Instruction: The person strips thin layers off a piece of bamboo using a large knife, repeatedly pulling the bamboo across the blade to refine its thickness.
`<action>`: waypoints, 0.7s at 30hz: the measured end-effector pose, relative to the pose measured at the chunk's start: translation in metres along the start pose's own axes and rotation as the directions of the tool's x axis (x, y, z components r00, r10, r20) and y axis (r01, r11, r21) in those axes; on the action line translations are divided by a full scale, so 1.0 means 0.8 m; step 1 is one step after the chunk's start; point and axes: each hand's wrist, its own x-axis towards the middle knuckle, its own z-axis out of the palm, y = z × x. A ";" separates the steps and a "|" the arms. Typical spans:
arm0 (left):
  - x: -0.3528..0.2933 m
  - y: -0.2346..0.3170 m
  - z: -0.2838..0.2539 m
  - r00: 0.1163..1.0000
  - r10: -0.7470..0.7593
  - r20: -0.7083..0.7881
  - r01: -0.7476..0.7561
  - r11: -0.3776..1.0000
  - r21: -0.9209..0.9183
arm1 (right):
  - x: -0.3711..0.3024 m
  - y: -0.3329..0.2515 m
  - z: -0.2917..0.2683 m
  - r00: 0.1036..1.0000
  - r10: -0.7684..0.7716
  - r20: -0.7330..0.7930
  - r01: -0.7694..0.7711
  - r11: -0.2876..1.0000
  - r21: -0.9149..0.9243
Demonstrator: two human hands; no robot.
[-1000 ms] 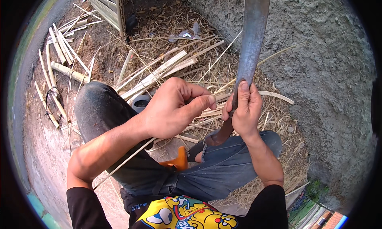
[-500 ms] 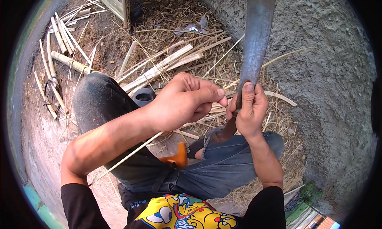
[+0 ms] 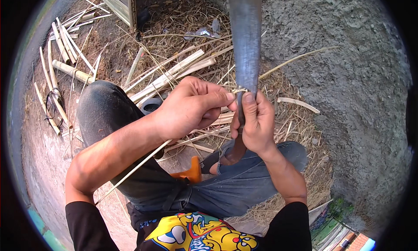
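A large machete (image 3: pixel 246 42) with a broad grey blade points away from me, its dark handle curving down toward my lap. My right hand (image 3: pixel 259 124) is closed round the handle near the base of the blade, thumb on top. Just left of it, my left hand (image 3: pixel 191 106) pinches a thin bamboo strip (image 3: pixel 135 169). One length of that strip slants down across my left thigh to my elbow. Pale curled shavings (image 3: pixel 238 90) sit at the blade's base between both hands. The part of the strip inside my left fist is hidden.
Split bamboo slats (image 3: pixel 167 76) lie on the littered ground ahead, beside a dark ring-shaped object (image 3: pixel 151 105). Bamboo poles (image 3: pixel 72 71) are scattered at the left. A rough grey wall (image 3: pixel 348 89) rises at the right. An orange tool handle (image 3: pixel 190 171) lies between my legs.
The machete and my right hand have shifted left, bringing the blade's base closer to my left fingertips. Curled shavings now show there. The whole view has also moved slightly.
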 end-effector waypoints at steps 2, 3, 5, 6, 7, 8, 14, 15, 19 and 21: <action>-0.002 -0.001 -0.006 1.000 0.030 -0.005 -0.030 1.000 0.009 | 0.004 -0.009 0.003 1.000 0.007 -0.015 -0.006 0.999 0.046; -0.004 0.000 -0.005 1.000 0.026 0.002 -0.026 1.000 0.011 | 0.009 -0.013 -0.004 0.999 0.029 -0.032 -0.027 0.998 0.065; -0.005 0.005 0.002 0.999 0.024 0.021 -0.024 1.000 0.018 | 0.019 -0.010 -0.022 0.989 0.019 -0.144 0.001 0.990 0.140; -0.003 0.005 0.003 0.999 0.027 0.021 -0.027 0.999 0.018 | 0.019 -0.006 -0.025 0.985 0.024 -0.171 -0.002 0.991 0.131; 0.000 0.004 0.003 1.000 0.019 0.013 -0.020 0.999 0.035 | 0.020 -0.006 -0.026 0.980 0.029 -0.197 -0.005 0.993 0.122; 0.002 0.003 0.003 1.000 0.012 0.005 -0.012 0.999 0.051 | 0.018 -0.008 -0.022 0.991 0.047 -0.122 -0.034 0.994 0.105; -0.005 0.001 0.003 0.998 0.059 0.026 -0.063 0.987 0.151 | 0.006 -0.018 -0.012 0.994 0.085 0.066 -0.096 0.978 0.187; -0.005 0.003 0.008 0.995 0.101 0.024 -0.104 0.966 0.236 | 0.008 -0.021 -0.021 0.998 0.060 0.037 -0.066 0.975 0.212; -0.017 -0.006 0.017 0.956 0.290 0.038 -0.242 0.712 0.659 | 0.008 -0.009 -0.033 0.998 -0.029 -0.047 0.042 0.947 0.318; -0.028 -0.008 0.024 0.941 0.339 0.021 -0.249 0.646 0.721 | 0.007 -0.011 -0.018 0.994 -0.062 -0.090 0.087 0.948 0.308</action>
